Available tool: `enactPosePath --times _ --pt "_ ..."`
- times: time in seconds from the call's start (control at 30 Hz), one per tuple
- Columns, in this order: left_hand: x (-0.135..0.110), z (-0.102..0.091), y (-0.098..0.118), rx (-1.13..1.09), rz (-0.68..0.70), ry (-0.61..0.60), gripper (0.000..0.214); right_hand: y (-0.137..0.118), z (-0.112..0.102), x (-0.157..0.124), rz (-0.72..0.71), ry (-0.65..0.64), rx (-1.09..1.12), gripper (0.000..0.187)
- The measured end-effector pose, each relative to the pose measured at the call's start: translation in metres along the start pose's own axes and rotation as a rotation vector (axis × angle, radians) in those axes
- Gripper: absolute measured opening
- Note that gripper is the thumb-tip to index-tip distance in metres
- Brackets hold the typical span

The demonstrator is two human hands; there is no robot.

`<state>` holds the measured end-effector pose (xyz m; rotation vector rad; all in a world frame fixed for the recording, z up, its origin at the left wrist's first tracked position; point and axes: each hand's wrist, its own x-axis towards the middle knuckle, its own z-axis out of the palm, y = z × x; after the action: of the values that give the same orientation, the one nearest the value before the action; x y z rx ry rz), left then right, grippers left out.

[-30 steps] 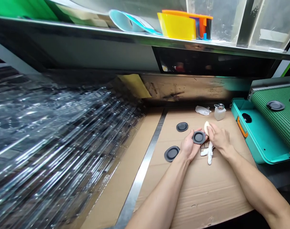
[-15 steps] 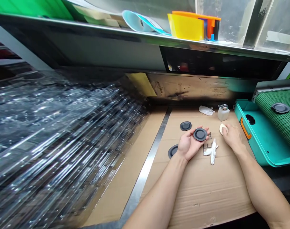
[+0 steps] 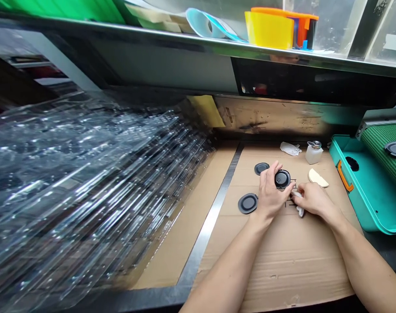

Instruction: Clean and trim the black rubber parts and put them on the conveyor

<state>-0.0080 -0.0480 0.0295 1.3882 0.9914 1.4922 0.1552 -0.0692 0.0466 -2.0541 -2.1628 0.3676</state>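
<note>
My left hand (image 3: 270, 191) grips a round black plastic part (image 3: 282, 178) by its edge, held up over the cardboard with its hollow side showing. To the right, the fingers of my right hand (image 3: 315, 199) are closed on a crumpled white cloth (image 3: 300, 211) that rests on the cardboard; the hand hides part of it. A cream-coloured pad (image 3: 318, 178) lies just beyond my right hand. Two more round black parts lie left of my left hand: one farther back (image 3: 261, 168) and one nearer (image 3: 247, 203).
Stacked clear plastic trays (image 3: 96, 195) fill the left side. On the right are a teal bin (image 3: 364, 217) with an orange latch and a green conveyor belt (image 3: 387, 148) carrying a black part. A white pump bottle (image 3: 314, 153) and another white cloth (image 3: 290, 148) stand at the back.
My right hand has let go of the cream pad and taken hold of the white cloth. My left hand has turned the black part from lying on its fingers to an edge grip.
</note>
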Motion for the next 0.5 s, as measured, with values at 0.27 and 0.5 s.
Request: enactPosePath --times 0.27,0.5 --pt "-0.002 0.003 0.006 -0.085 -0.038 0.057 0.07 0.01 0.004 0.009 0.001 0.162 -0.084 0.015" --pt "0.001 -0.002 -0.007 0.145 -0.08 -0.091 0.02 0.01 0.003 0.009 0.054 0.146 -0.107 0.019"
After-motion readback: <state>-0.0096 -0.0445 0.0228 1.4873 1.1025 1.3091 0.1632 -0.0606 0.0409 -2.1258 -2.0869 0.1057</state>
